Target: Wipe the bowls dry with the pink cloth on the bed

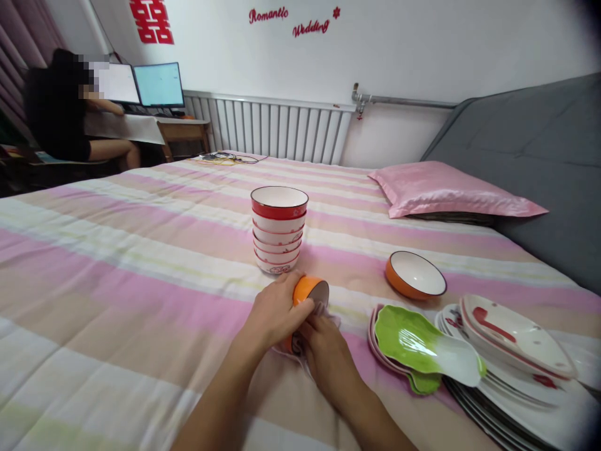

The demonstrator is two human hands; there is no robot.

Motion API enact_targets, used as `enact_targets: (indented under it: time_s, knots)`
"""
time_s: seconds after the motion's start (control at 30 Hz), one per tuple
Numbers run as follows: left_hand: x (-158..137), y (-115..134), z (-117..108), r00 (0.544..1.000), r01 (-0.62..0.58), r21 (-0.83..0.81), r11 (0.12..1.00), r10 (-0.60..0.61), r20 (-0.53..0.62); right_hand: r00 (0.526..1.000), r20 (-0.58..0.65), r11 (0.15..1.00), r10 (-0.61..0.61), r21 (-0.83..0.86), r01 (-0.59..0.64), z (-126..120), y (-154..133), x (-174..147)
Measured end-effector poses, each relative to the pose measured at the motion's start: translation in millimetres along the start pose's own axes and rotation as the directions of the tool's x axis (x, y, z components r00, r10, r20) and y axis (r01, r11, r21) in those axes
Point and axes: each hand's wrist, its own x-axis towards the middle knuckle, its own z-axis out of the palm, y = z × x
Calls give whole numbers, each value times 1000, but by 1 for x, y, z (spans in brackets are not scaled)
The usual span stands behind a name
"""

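An orange bowl point(307, 287) with a pale inside is tilted on its side between my two hands, low over the bed. My left hand point(277, 308) is wrapped round its outer wall, thumb across the near rim. Bunched inside the bowl is a thin greyish cloth point(331, 313), which my right hand point(323, 344) presses against the inner surface; part of the cloth hangs below. Just beyond my hands stands a stack of several white bowls with red rims point(279, 235). A second orange bowl point(416, 275) rests upright to the right.
Green leaf-shaped dishes point(413, 341) and piled white plates point(521, 338) lie at the right on the striped bedspread point(141, 282). Farther back are a pink pillow point(451, 188), cables point(230, 158) and a radiator point(282, 128). A person point(61, 113) sits at a desk with monitors point(158, 86).
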Motion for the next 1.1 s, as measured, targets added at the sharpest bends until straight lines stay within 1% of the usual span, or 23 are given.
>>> enact_targets:
  time_s: [0.6, 0.87, 0.97, 1.03, 1.1]
  knots:
    - [-1, 1, -1, 1000, 1, 19, 1000, -1, 4, 999, -24, 1000, -27, 7, 27, 3, 2, -1]
    - [1, 3, -2, 1000, -2, 1, 1000, 2, 0, 1000, -5, 1000, -16, 20, 16, 3, 1, -1]
    - [1, 3, -2, 1000, 2, 10, 1000, -2, -4, 997, -64, 996, -54, 61, 58, 2, 1, -1]
    - [1, 1, -1, 1000, -7, 17, 1000, 7, -11, 986, -152, 994, -73, 75, 85, 0, 0, -1]
    - [2, 0, 0, 1000, -8, 28, 1000, 8, -20, 974, -220, 995, -60, 65, 76, -3, 0, -1]
